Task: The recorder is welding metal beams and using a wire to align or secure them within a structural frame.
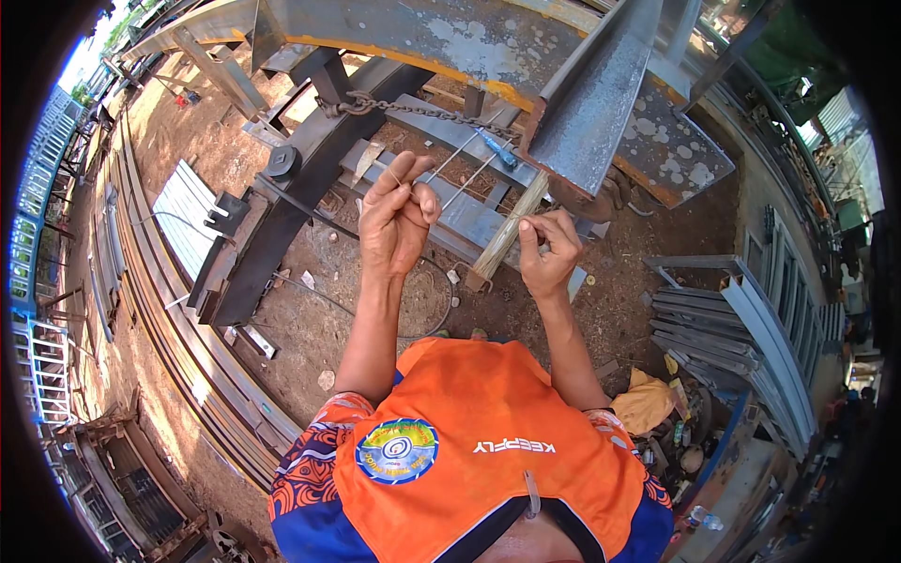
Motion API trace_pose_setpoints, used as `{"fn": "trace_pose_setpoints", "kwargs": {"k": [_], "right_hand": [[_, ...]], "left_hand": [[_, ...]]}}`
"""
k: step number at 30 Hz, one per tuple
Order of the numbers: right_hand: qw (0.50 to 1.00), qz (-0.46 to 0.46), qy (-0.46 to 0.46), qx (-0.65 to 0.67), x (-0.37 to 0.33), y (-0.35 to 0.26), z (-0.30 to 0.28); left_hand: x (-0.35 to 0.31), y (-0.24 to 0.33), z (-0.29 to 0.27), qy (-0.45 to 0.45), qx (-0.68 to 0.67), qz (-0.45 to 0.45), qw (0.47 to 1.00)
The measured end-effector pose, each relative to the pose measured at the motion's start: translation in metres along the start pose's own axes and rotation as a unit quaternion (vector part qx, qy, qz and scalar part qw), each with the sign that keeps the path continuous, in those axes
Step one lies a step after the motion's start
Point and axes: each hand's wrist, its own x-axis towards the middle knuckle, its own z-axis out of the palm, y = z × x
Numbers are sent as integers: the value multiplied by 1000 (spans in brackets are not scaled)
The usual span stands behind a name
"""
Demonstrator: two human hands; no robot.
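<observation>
Curled fingers on left hand (397, 220) and right hand (552, 251), centre frame; cannot tell whether either pinches anything.
Thin rods (469, 183) show beside the left hand, upper centre; work seems unfinished, what remains unclear.

Open-air metal workshop yard
Heavy steel shows the trade: a broad beam (432, 42), a channel (601, 103) and a rusty chain (422, 114) above bare dirt (197, 141), long bars (202, 387) laid side by side at left, metal sections (704, 328) stacked at right, with sunlight on the ground and open sky (84, 58) at upper left
</observation>
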Motion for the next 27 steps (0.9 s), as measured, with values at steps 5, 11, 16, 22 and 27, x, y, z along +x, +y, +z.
{"fn": "trace_pose_setpoints", "kwargs": {"k": [5,11,16,22,27], "right_hand": [[997,-48,12,-57,1,1,1],[999,-16,23,-29,-9,2,4],[997,-13,65,-38,-1,-8,-3],[998,5,68,-1,0,-20,-5],[996,-56,65,27,-1,-13,-2]], "left_hand": [[-9,-20,11,-28,141,-7,990],[-4,-15,22,-61,257,-2,964],[-5,-29,17,-82,518,-73,848],[-22,-63,15,-61,442,-166,880],[-25,-74,10,-118,549,-113,820]]}}
